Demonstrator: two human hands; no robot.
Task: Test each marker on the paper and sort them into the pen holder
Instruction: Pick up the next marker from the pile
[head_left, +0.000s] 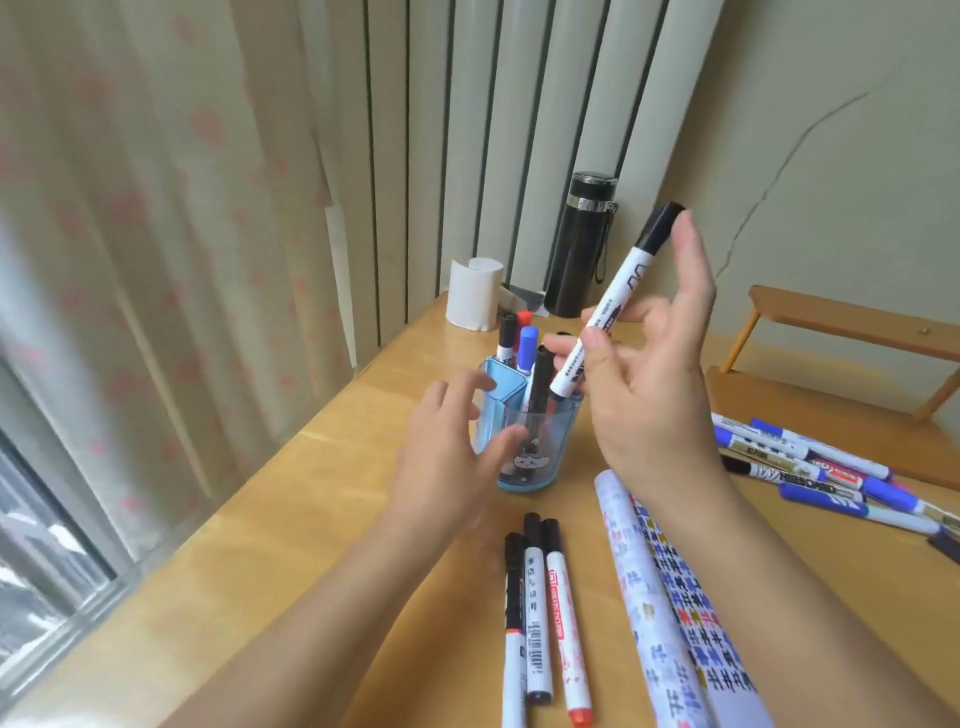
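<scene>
Right hand (654, 395) pinches a marker (618, 291) over the pen holder (550, 441), likely to drop it in; left hand (447, 447), fingers apart, sits beside.

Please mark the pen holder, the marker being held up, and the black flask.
pen holder (558, 441): head view, on its clear blue front wall.
black-capped marker (623, 288): head view, on the white barrel just below the cap.
black flask (582, 260): head view, on the middle of its body.
</scene>
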